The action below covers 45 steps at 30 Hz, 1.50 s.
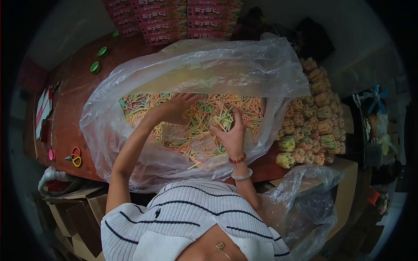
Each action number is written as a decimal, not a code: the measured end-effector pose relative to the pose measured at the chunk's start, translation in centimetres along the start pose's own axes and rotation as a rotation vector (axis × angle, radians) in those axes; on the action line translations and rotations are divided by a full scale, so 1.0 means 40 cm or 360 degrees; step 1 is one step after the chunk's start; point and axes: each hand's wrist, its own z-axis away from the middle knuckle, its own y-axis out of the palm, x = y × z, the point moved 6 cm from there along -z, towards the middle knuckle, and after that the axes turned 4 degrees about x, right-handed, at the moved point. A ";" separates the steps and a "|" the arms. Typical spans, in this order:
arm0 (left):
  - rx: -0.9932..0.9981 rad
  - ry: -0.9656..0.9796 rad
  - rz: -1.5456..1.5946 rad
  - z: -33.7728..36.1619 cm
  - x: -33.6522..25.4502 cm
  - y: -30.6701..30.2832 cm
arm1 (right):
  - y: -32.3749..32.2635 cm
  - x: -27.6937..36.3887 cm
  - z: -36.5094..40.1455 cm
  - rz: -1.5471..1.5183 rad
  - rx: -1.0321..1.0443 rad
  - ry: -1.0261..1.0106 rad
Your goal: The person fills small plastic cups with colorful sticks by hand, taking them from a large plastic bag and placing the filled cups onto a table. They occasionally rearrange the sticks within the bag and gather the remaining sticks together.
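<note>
A big clear plastic bag (98, 119) lies spread open on the table, full of short thin pastel sticks (250, 111) in yellow, pink, orange and green. Inside its mouth, my left hand (177, 108) rests on the sticks with its fingers stretched out to the right. My right hand (233, 135), with a bead bracelet and a pale bangle at the wrist, curls its thumb and fingers round a bunch of sticks (224, 119). Something clear seems to surround that bunch, but I cannot make out what. Scraps of clear film lie among the loose sticks.
Many bundles of sticks (320, 111) are piled at the right. Pink printed boxes (163, 21) stand stacked at the back. Scissors (75, 157), small green cups (95, 67) and a pink cap (52, 155) are on the brown table (72, 113). Cardboard boxes (82, 213) stand below its front edge.
</note>
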 end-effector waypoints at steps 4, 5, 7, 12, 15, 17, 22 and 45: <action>0.0005 0.0103 -0.0116 -0.054 -0.008 0.021 | 0.018 -0.048 0.009 0.0258 0.0038 -0.0033; -0.0001 0.0044 0.0008 -0.057 -0.007 0.013 | 0.013 -0.040 0.009 0.0296 -0.0016 -0.0151; -0.0015 -0.0030 0.0139 -0.066 -0.004 0.011 | 0.012 -0.022 -0.001 0.0330 -0.0053 -0.0274; -0.0536 0.0271 -0.0205 -0.110 0.021 0.056 | 0.012 -0.035 -0.043 0.0329 0.0246 -0.0143; -0.0462 0.0168 -0.0197 -0.098 0.015 0.049 | -0.026 -0.056 -0.055 -0.0131 0.0027 -0.0035; -0.0636 0.0194 -0.0112 -0.076 0.002 0.030 | -0.028 -0.043 -0.052 0.0303 0.0015 -0.0135; -0.0947 0.0093 0.0441 -0.046 0.016 0.023 | 0.025 0.002 -0.031 0.0228 -0.0018 -0.0197; -0.0930 0.0183 0.1838 -0.039 -0.174 0.055 | 0.047 0.006 0.024 -0.0056 0.0110 -0.0153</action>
